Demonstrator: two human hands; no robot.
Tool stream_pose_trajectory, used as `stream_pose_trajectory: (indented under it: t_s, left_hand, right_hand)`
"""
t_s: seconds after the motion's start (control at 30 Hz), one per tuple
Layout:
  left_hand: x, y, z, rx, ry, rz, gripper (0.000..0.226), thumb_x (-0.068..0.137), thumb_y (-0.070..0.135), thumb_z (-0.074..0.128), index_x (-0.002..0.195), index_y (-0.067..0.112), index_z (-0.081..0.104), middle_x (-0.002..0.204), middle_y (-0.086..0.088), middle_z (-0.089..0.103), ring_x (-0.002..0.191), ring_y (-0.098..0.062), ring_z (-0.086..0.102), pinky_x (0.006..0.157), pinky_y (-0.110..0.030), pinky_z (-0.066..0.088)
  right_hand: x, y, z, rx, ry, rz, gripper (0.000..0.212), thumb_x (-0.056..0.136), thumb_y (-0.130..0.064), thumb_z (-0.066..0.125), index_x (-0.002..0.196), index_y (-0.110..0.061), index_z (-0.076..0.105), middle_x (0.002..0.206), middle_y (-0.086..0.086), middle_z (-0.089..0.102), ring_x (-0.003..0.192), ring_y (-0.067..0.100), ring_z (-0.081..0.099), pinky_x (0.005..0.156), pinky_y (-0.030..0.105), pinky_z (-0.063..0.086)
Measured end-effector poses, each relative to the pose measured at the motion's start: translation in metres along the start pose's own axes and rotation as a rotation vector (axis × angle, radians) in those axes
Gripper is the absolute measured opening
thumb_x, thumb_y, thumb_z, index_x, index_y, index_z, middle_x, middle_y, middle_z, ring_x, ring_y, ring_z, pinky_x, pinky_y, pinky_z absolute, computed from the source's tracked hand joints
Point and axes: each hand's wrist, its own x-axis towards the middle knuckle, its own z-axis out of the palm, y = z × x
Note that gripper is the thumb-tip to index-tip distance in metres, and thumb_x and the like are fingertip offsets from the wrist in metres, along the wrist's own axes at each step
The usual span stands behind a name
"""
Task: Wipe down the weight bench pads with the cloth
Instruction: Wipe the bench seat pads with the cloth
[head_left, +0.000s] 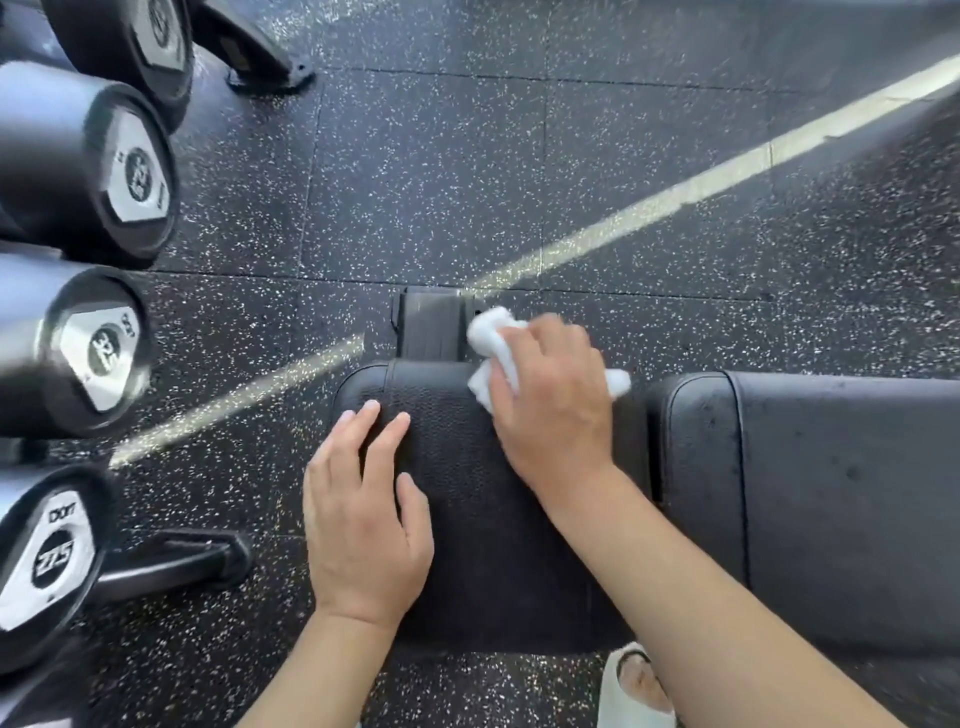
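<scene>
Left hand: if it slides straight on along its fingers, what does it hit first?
Probably nothing: the left hand lies flat on the black textured seat pad, fingers aimed at its far-left rounded edge, with speckled rubber floor beyond. Depth is unclear.

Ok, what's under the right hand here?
The white cloth, bunched under the right hand at the far edge of the seat pad. Its ends stick out on both sides; the middle and the pad beneath are covered.
</scene>
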Motion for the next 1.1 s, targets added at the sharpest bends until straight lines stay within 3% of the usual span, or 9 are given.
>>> stream_pose_trajectory:
  t_s: [0.17,0.37,0.53,0.67,0.73,0.93,1.0,1.1]
  left_hand:
    - [0.000,-0.001,0.006,0.045,0.019,0.021,0.052,0.093,0.019,0.043,0.141,0.007,0.058,0.152,-0.016,0.048,0.143,-0.041,0.043,0.119,-0.056,0.034]
    - [-0.001,-0.004,0.013,0.083,0.051,0.046,0.052,0.092,0.016,0.043,0.140,0.005,0.056,0.151,-0.017,0.046,0.144,-0.041,0.040,0.124,-0.051,0.029]
    - [0.000,-0.007,0.013,0.098,0.050,0.050,0.054,0.090,0.016,0.045,0.142,0.005,0.054,0.153,-0.018,0.044,0.144,-0.042,0.038,0.124,-0.053,0.029]
    - [0.000,-0.006,0.014,0.090,0.065,0.060,0.054,0.089,0.015,0.045,0.141,0.005,0.054,0.152,-0.017,0.044,0.143,-0.041,0.038,0.125,-0.049,0.026]
    - [-0.001,-0.006,0.013,0.089,0.064,0.059,0.054,0.090,0.016,0.045,0.142,0.006,0.053,0.153,-0.017,0.043,0.143,-0.041,0.037,0.123,-0.049,0.027]
    - [-0.002,-0.007,0.014,0.102,0.066,0.057,0.053,0.092,0.019,0.043,0.143,0.006,0.052,0.154,-0.018,0.042,0.144,-0.043,0.038,0.127,-0.042,0.020]
    - [-0.002,-0.008,0.016,0.104,0.068,0.066,0.053,0.092,0.019,0.043,0.143,0.005,0.052,0.154,-0.019,0.043,0.144,-0.043,0.038,0.126,-0.044,0.021]
    - [-0.002,-0.008,0.015,0.099,0.063,0.054,0.054,0.092,0.021,0.042,0.143,0.007,0.051,0.155,-0.018,0.042,0.144,-0.041,0.035,0.122,-0.051,0.026]
  right_hand:
    - [-0.051,-0.038,0.005,0.113,-0.046,-0.085,0.030,0.093,-0.026,0.060,0.119,-0.014,0.067,0.106,0.006,0.060,0.086,0.028,0.050,0.070,0.042,0.041]
    - [-0.136,0.036,-0.037,0.120,-0.049,-0.086,0.034,0.094,-0.013,0.061,0.127,-0.013,0.068,0.113,0.005,0.058,0.086,0.027,0.050,0.073,0.045,0.048]
    - [-0.047,0.049,-0.029,0.119,0.068,0.155,0.026,0.098,-0.019,0.060,0.119,-0.008,0.071,0.107,0.011,0.061,0.087,0.031,0.049,0.075,0.047,0.045]
    - [0.018,0.043,-0.014,0.067,0.075,0.241,0.015,0.099,-0.023,0.059,0.103,-0.010,0.067,0.101,0.010,0.058,0.087,0.031,0.048,0.075,0.048,0.044]
    - [-0.008,0.041,-0.018,0.072,0.097,0.201,0.018,0.099,-0.023,0.059,0.110,-0.012,0.068,0.103,0.008,0.059,0.086,0.030,0.048,0.075,0.047,0.043]
    - [-0.194,0.018,-0.037,0.161,0.015,0.066,0.037,0.091,-0.017,0.063,0.128,-0.016,0.064,0.121,-0.001,0.060,0.089,0.025,0.052,0.077,0.042,0.047]
    - [-0.211,0.019,-0.037,0.143,0.009,0.028,0.037,0.090,-0.017,0.063,0.128,-0.018,0.063,0.122,-0.002,0.059,0.086,0.025,0.053,0.074,0.042,0.048]
    - [-0.171,0.024,-0.039,0.148,-0.018,0.022,0.028,0.097,-0.018,0.057,0.122,-0.012,0.069,0.110,0.006,0.063,0.082,0.029,0.050,0.069,0.049,0.047]
